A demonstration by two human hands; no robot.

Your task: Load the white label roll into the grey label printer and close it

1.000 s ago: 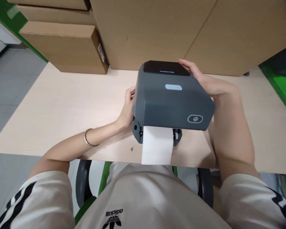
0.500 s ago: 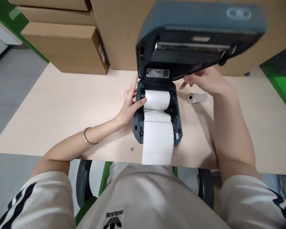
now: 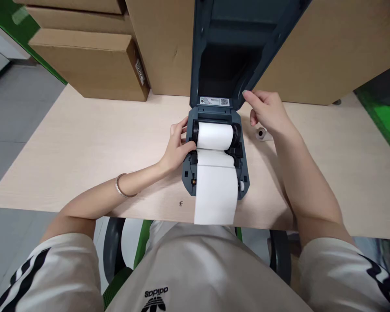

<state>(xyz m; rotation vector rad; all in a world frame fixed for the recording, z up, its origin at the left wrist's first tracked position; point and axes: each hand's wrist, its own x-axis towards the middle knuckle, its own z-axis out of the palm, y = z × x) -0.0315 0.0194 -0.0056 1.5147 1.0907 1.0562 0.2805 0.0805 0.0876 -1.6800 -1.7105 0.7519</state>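
Note:
A dark blue-grey label printer (image 3: 189,177) stands on the table with its lid (image 3: 235,26) raised. Inside lies a white paper roll (image 3: 215,136), and its paper strip (image 3: 216,195) hangs out over the table's front edge. My left hand (image 3: 177,146) grips the printer's left side, thumb on the inner edge beside the roll. My right hand (image 3: 267,109) is closed, thumb and finger at the lid's lower right edge; whether it pinches the lid is hard to see. Partly behind that hand sits a small white roll (image 3: 261,134).
Brown cardboard boxes (image 3: 84,65) stand at the back left of the wooden table (image 3: 94,138). A large cardboard panel (image 3: 312,65) rises behind the printer. The chair's armrests (image 3: 114,247) show below the front edge.
The lid has swung further back and now shows its inner side. My right hand has moved slightly left, and my left thumb has slid down off the roll's edge.

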